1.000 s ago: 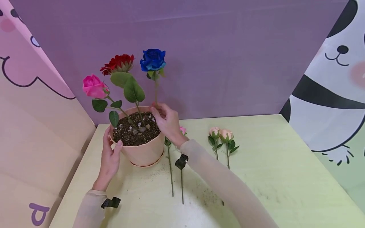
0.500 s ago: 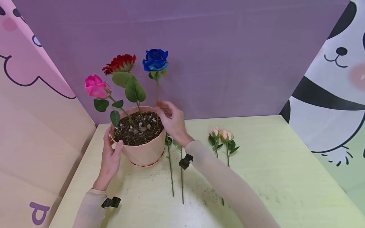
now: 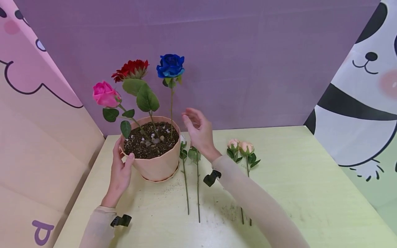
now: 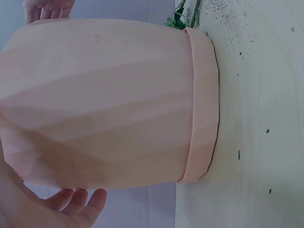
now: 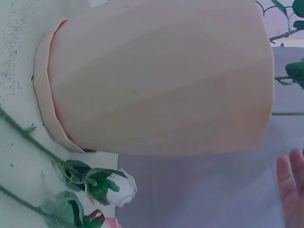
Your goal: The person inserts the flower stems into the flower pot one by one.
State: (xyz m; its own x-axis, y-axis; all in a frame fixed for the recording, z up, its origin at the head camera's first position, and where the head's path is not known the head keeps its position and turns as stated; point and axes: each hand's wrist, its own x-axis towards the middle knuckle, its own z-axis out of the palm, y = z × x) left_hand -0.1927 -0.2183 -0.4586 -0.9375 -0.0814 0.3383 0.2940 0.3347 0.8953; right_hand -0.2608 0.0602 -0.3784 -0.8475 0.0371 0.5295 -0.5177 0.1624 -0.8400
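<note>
My left hand (image 3: 120, 174) grips the left side of a peach flowerpot (image 3: 159, 165), thumb at the rim and fingers along the wall. Dark soil (image 3: 145, 146) with pebbles fills the pot. Three artificial flowers stand in it: a pink rose (image 3: 105, 94) leaning left, a red flower (image 3: 131, 70) behind, and an upright blue rose (image 3: 170, 66) at the right. Just right of the blue rose's stem, my right hand (image 3: 201, 132) is in the air, fingers loosely bent and holding nothing. Only a few of its fingers (image 5: 287, 185) show in the right wrist view.
A white rose (image 5: 122, 187) and a pink-headed flower (image 5: 111, 222) lie right of the pot, partly hidden in the head view. Two peach roses (image 3: 246, 148) lie farther right. Soil crumbs (image 3: 229, 212) dot the table (image 3: 310, 179); a purple backdrop (image 3: 248, 69) stands behind.
My right hand has let go of the blue rose's stem and moved right, away from the pot. The blue rose now stands by itself, slightly farther right. My left hand stays on the pot.
</note>
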